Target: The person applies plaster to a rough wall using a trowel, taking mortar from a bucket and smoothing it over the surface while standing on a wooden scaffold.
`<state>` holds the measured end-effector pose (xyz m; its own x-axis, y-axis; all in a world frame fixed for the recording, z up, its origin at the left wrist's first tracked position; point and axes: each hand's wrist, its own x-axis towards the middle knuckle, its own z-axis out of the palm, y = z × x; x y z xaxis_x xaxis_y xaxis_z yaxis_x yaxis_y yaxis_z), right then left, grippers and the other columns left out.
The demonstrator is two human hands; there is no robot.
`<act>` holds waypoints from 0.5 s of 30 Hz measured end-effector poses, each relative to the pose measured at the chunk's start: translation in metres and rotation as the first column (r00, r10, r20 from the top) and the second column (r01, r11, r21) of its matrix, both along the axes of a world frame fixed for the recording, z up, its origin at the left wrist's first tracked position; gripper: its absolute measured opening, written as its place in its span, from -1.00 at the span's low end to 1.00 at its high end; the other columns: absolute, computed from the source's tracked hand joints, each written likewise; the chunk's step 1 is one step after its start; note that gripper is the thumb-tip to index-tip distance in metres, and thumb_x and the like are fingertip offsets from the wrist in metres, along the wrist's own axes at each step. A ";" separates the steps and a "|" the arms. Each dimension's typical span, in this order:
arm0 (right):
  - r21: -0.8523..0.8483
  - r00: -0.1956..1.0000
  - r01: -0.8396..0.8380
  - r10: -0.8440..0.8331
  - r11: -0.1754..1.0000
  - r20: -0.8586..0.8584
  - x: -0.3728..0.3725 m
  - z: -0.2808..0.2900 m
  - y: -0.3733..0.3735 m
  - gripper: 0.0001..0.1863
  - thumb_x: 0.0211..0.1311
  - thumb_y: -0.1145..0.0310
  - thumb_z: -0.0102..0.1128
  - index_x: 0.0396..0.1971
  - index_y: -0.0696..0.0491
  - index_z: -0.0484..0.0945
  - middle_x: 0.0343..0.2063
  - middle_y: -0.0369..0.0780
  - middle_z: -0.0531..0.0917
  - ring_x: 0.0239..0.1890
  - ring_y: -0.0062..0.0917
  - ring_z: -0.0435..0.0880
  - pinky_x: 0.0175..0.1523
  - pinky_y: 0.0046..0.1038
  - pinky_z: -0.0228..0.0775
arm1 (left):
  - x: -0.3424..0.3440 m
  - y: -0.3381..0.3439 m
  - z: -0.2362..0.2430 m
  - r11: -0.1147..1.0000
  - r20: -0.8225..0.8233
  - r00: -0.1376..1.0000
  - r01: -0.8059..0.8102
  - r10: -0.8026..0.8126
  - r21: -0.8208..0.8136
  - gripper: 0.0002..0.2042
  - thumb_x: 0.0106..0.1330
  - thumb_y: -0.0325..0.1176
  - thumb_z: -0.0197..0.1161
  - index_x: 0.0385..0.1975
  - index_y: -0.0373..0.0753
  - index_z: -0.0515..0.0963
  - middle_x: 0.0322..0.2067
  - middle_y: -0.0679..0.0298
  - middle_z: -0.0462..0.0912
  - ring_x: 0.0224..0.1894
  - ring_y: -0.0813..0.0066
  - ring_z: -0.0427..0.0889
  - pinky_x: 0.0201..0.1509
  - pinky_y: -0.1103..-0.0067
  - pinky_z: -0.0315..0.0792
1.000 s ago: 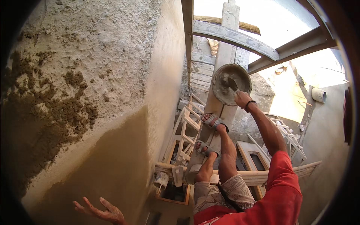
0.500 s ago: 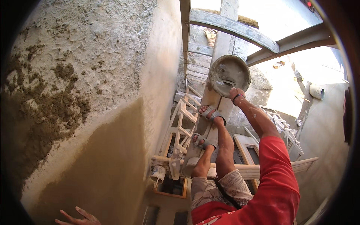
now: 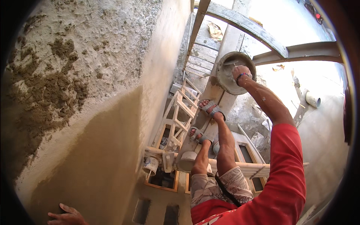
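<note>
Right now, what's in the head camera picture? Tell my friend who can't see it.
The person's right hand grips a partly hidden, pale trowel over a round grey bucket of wet grey mortar on long wooden planks. The left hand is near a smooth brown wall patch.

I'm watching through the left head-worn fisheye, which is facing steeply down from above the red sleeve [image 3: 287,157] toward the mortar bucket [image 3: 248,60] at middle range. The part-plastered wall [image 3: 108,48] is filling the left side; the lower edge is cropping the left hand [image 3: 67,216], whose nearness I'm judging only roughly.
</note>
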<state>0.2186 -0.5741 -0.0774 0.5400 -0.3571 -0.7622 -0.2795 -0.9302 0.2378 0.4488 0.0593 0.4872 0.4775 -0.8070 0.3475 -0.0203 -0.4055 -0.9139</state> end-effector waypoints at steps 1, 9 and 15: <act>-0.019 0.994 -0.010 0.008 1.000 -0.109 0.002 0.001 0.022 -0.83 0.03 0.40 0.18 -0.36 0.05 0.68 -0.27 -0.21 0.69 -0.22 -0.39 0.69 -0.48 -0.20 0.59 | -0.001 0.000 0.001 1.000 -0.004 1.000 0.009 -0.009 0.009 -0.32 0.28 0.18 0.04 0.31 -0.08 0.16 0.21 -0.20 0.15 0.14 -0.44 0.18 0.02 -0.16 0.15; -0.041 0.996 0.074 -0.076 0.996 -0.048 -0.071 -0.030 0.028 -0.75 0.16 0.39 0.07 -0.19 -0.07 0.66 -0.20 -0.25 0.66 -0.08 -0.32 0.64 -0.30 -0.11 0.61 | 0.003 0.006 -0.004 0.997 -0.006 0.997 -0.076 0.076 0.008 -0.30 0.38 0.10 -0.12 0.36 -0.28 0.00 0.40 -0.02 -0.24 0.42 -0.11 -0.32 0.34 0.00 -0.21; 0.409 0.549 0.815 -0.771 0.410 -0.322 -0.060 -0.049 -0.008 -0.75 0.16 0.30 0.04 -0.31 0.16 0.56 -0.33 0.03 0.65 -0.31 -0.20 0.68 -0.22 -0.20 0.52 | 0.010 -0.002 -0.008 0.999 -0.114 0.993 -0.032 0.031 -0.005 -0.30 0.40 0.12 -0.19 0.37 -0.26 -0.06 0.41 0.00 -0.36 0.43 -0.07 -0.51 0.34 -0.01 -0.42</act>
